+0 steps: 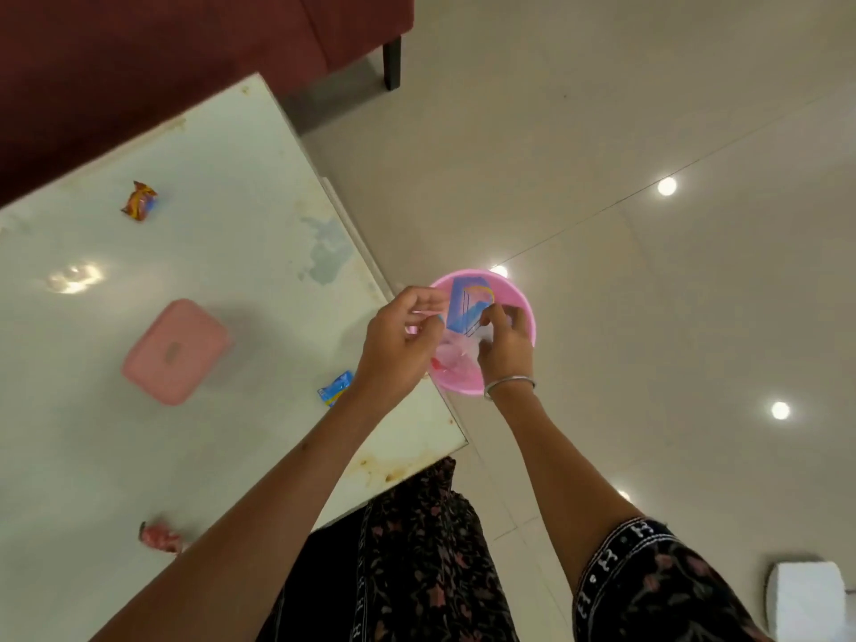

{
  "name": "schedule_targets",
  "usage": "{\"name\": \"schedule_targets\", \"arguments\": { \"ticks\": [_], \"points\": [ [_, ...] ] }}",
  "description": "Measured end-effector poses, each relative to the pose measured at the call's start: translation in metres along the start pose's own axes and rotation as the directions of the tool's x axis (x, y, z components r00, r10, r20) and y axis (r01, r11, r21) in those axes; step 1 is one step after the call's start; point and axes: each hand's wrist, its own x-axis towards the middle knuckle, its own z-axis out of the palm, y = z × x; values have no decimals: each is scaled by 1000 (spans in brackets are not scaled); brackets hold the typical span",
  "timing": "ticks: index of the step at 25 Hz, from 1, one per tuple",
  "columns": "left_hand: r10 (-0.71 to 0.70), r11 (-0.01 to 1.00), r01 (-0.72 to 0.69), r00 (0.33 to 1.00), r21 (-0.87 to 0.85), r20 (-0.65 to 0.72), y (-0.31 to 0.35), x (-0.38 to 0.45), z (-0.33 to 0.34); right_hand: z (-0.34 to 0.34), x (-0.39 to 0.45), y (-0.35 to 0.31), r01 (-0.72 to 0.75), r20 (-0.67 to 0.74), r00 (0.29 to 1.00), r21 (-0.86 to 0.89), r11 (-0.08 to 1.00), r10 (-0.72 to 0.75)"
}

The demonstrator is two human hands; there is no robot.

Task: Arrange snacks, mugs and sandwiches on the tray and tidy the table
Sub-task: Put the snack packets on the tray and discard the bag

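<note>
My right hand pinches the lower right corner of a blue wrapper between thumb and fingertips, and my left hand hangs just beside the wrapper's left edge with its fingers loosely curled; whether they touch it I cannot tell. Both hands are over a pink bin that stands on the floor just off the table's right edge, with crumpled pale and red scraps lying in it. A metal bangle circles my right wrist. On the white table, a small blue packet lies at 8 o'clock from my left hand, partly hidden by my wrist. A closed pink box sits at 9 o'clock, an orange packet at 10 o'clock, and a red wrapper at 7 o'clock near the table's near edge.
</note>
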Motion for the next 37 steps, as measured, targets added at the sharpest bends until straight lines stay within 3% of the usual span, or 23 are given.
{"name": "schedule_targets", "arguments": {
  "ticks": [3, 5, 7, 9, 11, 16, 21, 25, 28, 32, 37],
  "points": [
    [8, 1000, -8, 1000, 4, 0, -15, 6, 5, 30, 24, 23, -53, 265, 962, -68, 996, 69],
    [-1, 1000, 1, 1000, 2, -27, -23, 11, 6, 44, 34, 34, -22, 522, 841, -229, 973, 141],
    [-8, 1000, 8, 999, 5, -44, -25, 13, 7, 44, 39, 37, 22, 634, 747, -328, 944, 203],
    [-7, 1000, 7, 999, 0, -54, -22, 14, 9, 34, 41, 33, 44, 667, 715, -345, 938, 211],
    [-3, 1000, 4, 998, 6, -59, -16, 13, 10, 19, 43, 25, 45, 650, 736, -326, 944, 189],
    [-29, 999, 31, 995, 22, -95, 4, -2, 4, -25, 32, -11, -158, 430, 879, -145, 977, 206],
    [-69, 998, 65, 976, -27, -205, 22, -37, -29, -65, -4, -68, -163, 315, 940, 80, 983, 130],
    [-109, 990, 71, 930, -121, -352, 29, -74, -74, -86, -45, -133, -80, 285, 958, 260, 962, 3],
    [-130, 979, 31, 857, -202, -499, 33, -104, -114, -96, -84, -187, 27, 235, 964, 364, 931, -120],
    [-115, 973, -50, 742, -226, -661, 40, -154, -176, -103, -141, -253, 211, 156, 945, 378, 902, -287],
    [-89, 974, -106, 634, -200, -768, 36, -236, -242, -90, -223, -320, 418, 119, 864, 370, 829, -489]
  ]
}}
